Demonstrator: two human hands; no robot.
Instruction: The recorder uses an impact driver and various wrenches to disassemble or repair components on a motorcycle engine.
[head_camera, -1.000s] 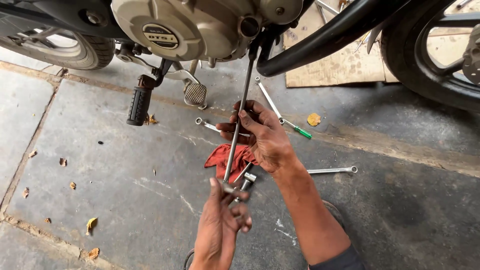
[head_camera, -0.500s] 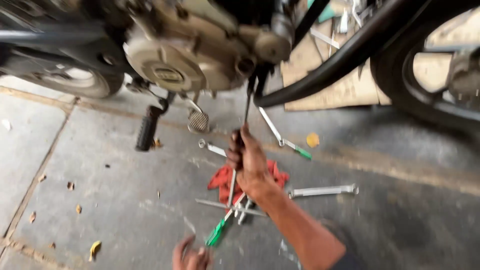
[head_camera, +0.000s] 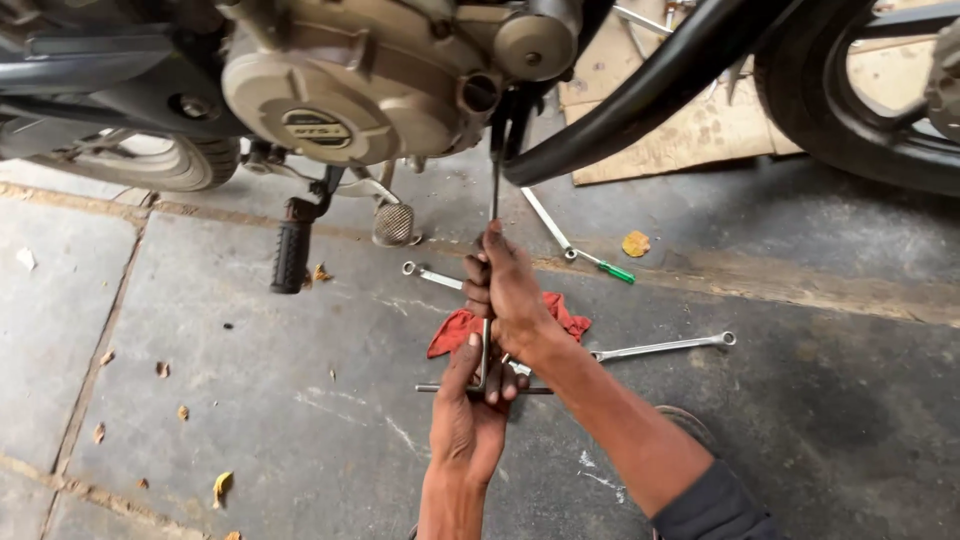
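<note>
Both hands grip the T-handle wrench (head_camera: 489, 300): my right hand (head_camera: 508, 290) closed around its shaft, my left hand (head_camera: 470, 410) on the crossbar, turning a fastener under the engine (head_camera: 380, 80); next calls for steady rotation.

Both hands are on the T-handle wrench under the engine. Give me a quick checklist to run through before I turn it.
1. Right hand wrapped around the shaft of the T-handle wrench: ok.
2. Left hand on the crossbar at the bottom end, fingers around it: ok.
3. Wrench tip seated on a fastener under the engine: cannot tell, the tip is hidden in shadow beside the exhaust pipe.
4. Shaft runs straight from crossbar to engine, no visible bend: ok.
5. Room for the crossbar to swing: not ok, the red rag and a spanner lie close by.
6. Footpeg away from the hands: ok.
</note>
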